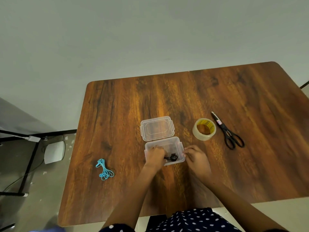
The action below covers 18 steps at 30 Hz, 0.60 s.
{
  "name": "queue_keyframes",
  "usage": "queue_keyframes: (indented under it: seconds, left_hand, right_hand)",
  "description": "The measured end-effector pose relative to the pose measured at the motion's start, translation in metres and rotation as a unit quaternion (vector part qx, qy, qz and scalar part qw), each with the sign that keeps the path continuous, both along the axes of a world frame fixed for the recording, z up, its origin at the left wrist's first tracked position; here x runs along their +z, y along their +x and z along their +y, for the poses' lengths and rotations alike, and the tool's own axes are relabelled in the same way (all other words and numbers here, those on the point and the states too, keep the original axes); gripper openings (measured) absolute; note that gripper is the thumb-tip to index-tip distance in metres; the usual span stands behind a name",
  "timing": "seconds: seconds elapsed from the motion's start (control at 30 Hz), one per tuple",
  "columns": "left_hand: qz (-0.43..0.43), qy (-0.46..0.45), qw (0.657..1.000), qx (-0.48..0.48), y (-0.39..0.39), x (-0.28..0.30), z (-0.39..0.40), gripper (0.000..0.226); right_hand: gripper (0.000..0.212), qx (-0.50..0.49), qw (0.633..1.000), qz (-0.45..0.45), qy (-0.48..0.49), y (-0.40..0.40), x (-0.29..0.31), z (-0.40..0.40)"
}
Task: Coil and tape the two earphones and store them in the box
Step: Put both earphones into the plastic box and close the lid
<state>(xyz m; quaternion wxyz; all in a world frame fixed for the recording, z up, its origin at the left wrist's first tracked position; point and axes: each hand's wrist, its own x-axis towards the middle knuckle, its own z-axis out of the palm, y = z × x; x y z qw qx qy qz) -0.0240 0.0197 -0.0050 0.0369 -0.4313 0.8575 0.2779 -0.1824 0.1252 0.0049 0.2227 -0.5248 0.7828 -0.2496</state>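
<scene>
My left hand (154, 155) reaches into the open box (181, 152), fingers closed on the black earphones (173, 157), while my right hand (196, 156) pinches its right wall.

Your left hand (154, 155) fills the box (179, 144); the hinged lid (157, 128) blocks beyond it, tape roll (204, 129) beyond-right. Leftward lies open table (117, 123).

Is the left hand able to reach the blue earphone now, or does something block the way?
Probably yes. The blue earphone lies in the open on the table, to the left of the box, with nothing between. But the left hand is now in the box, at the black earphone.
</scene>
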Motion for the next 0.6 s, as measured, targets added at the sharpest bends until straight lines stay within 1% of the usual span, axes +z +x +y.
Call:
queue_keyframes:
  seconds: [0.1,0.17,0.23,0.3,0.43,0.53,0.6]
  left_hand:
    - [0.017,0.034,0.999,-0.002,0.003,0.001,-0.001,0.029]
    - [0.054,0.05,0.997,0.016,0.007,0.005,-0.004,0.027]
    - [0.086,0.023,0.995,0.043,0.015,0.011,-0.004,0.023]
    - [0.1,-0.025,0.992,0.07,0.026,0.015,-0.003,0.021]
    - [0.109,-0.091,0.974,0.178,0.065,0.021,-0.004,0.019]
    - [0.067,-0.129,0.95,0.276,0.106,0.018,-0.01,0.024]
    - [0.06,-0.137,0.932,0.331,0.129,0.013,-0.012,0.021]
  right_hand:
    - [0.019,0.008,1.0,0.003,0.0,0.001,0.003,-0.001]
    - [0.018,0.013,1.0,0.004,-0.014,0.003,0.006,-0.003]
    - [0.019,0.016,0.999,0.001,-0.029,0.006,0.009,-0.005]
    - [0.019,0.02,0.999,0.003,-0.034,0.01,0.01,-0.008]
    - [0.019,0.028,0.999,-0.005,-0.043,0.02,0.01,-0.016]
    - [0.018,0.035,0.999,-0.006,-0.035,0.031,0.007,-0.023]
    - [0.017,0.038,0.999,-0.006,-0.032,0.033,0.005,-0.023]
